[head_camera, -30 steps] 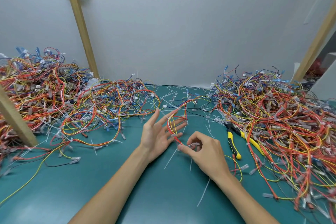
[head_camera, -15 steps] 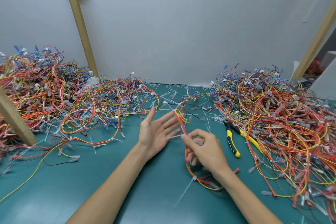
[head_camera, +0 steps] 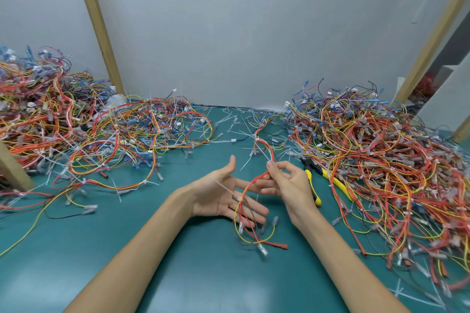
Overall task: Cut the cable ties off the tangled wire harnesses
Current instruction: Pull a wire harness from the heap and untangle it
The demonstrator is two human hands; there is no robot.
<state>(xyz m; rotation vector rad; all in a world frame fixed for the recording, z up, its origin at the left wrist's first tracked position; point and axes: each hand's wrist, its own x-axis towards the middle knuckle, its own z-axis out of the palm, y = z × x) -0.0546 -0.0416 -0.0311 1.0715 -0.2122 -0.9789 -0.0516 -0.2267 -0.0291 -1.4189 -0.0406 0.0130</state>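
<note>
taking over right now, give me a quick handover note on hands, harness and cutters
Left hand: open, palm up, the held harness's loop crossing its fingers.
Right hand: pinches the red-and-yellow wire harness near its top.
Yellow-handled cutters: unheld on the green mat, right of that hand.
Done: cut cable ties litter the mat.
Left: a white cable tie is still on the held harness; the left harness pile and right harness pile hold more.

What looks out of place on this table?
The cutters lie half buried under the edge of the right wire pile, and loose ties litter the mat near the wall.
</note>
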